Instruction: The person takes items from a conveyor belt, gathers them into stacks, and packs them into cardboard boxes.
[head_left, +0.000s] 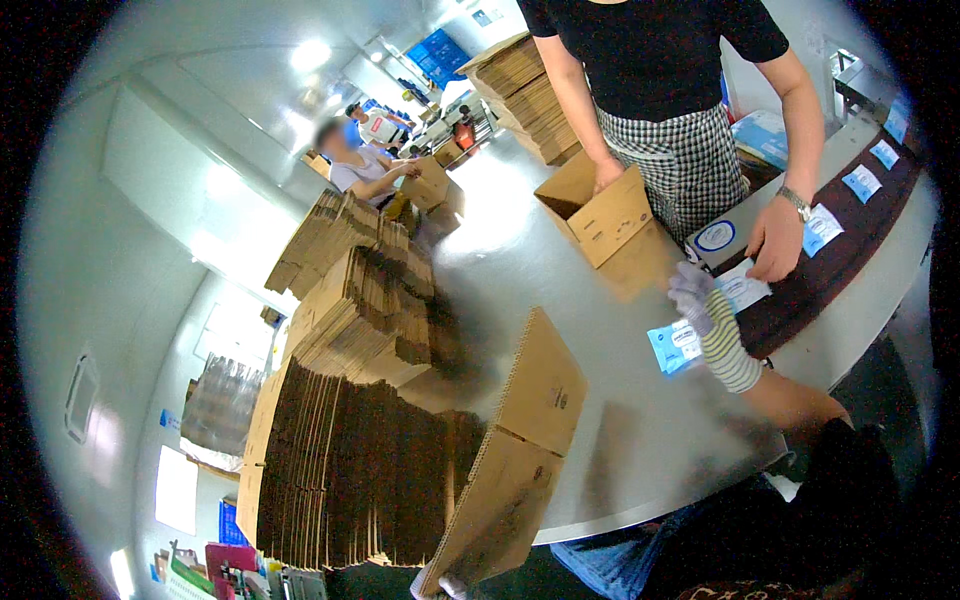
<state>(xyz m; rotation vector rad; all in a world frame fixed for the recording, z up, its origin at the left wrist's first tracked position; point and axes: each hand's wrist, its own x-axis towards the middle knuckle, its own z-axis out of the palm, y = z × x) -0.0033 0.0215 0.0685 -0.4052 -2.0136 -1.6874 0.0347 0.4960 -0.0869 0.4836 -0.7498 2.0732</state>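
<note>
Flattened carton [518, 458], left hand [452, 588] gripping it, mostly cut off

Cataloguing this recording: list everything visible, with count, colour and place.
packets: at least six, blue and white, belt and table
belt: one, dark brown, right
table: one, grey, centre
open box: one, brown, beside nearest worker
stacked cartons: many, brown, mostly left
held carton: one, brown, lower centre
other workers: three, dark or pale tops, opposite and background
left hand: one, pale glove, gripping held carton's bottom
right hand: one, grey glove, striped cuff, beside packets

Cardboard stacks [365, 305] on grey table [650, 440]
</note>
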